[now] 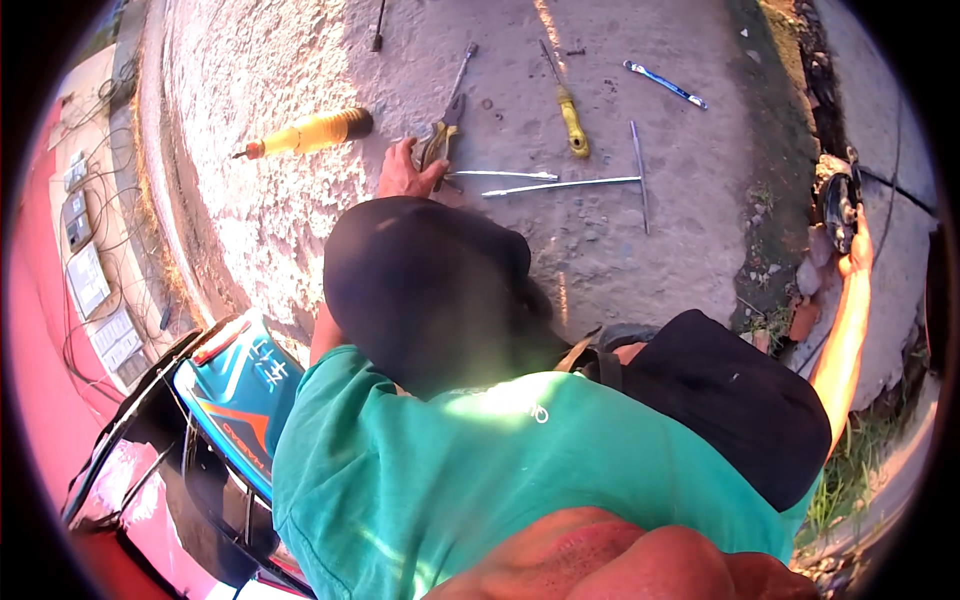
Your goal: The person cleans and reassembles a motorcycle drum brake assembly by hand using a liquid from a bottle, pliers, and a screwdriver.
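Observation:
My left hand [404, 172] is down on the ground in front of my knee, its fingers curled around the handles of a pair of pliers [438, 143]. The jaws of the pliers point away from me. Far out to the right, my right hand [858, 247] grips a dark, round metal part [839, 211] by its near side. That part is held upright over the pavement edge, and its exact kind is unclear. A metal rod [505, 174] lies just right of the pliers. Left of my left hand rests a yellow bottle [312, 132] with a pointed nozzle.
A yellow-handled screwdriver [571, 125], a T-handle wrench [640, 180] and a shiny blue wrench [666, 85] lie on the concrete ahead. Another thin metal tool [462, 72] points away. A blue motorcycle panel [240, 400] stands close on my left. Stones [808, 275] line the right edge.

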Tool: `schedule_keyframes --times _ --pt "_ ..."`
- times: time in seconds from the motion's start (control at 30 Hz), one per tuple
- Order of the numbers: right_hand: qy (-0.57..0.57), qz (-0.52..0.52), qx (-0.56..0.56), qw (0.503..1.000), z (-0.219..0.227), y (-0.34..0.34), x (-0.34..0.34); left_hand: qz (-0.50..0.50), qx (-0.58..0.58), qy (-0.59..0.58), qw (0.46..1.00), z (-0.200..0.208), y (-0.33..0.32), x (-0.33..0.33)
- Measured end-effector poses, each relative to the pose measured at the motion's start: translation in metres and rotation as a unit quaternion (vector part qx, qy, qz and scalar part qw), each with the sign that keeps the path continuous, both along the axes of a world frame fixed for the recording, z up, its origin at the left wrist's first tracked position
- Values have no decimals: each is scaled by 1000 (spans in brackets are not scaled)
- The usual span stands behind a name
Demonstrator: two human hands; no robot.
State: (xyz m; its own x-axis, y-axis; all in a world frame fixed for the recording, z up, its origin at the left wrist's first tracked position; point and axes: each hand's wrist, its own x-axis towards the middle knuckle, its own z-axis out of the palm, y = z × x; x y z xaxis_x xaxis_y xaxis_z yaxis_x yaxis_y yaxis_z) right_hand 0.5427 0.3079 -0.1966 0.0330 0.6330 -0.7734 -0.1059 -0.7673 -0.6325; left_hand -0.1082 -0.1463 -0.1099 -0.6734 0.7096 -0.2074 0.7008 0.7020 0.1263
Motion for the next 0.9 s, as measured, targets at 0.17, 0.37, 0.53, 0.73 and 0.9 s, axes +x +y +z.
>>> schedule_keyframes --times 0.17,0.37,0.53,0.73,0.9 --pt "15 12 24 1000 -6 2 -19 -75 34 -119 989 -42 -63 -36" --pt "-13 7 60 998 -9 -1 27 -5 -96 -131 987 -30 -21 -38" --pt "-99 50 103 989 -42 -2 49 269 -54 -457 846 23 49 -40" --pt "-266 97 131 950 -3 -4 17 -16 -13 -549 836 129 231 56" --pt "-282 132 94 946 -1 5 12 -218 43 -563 796 165 365 230"
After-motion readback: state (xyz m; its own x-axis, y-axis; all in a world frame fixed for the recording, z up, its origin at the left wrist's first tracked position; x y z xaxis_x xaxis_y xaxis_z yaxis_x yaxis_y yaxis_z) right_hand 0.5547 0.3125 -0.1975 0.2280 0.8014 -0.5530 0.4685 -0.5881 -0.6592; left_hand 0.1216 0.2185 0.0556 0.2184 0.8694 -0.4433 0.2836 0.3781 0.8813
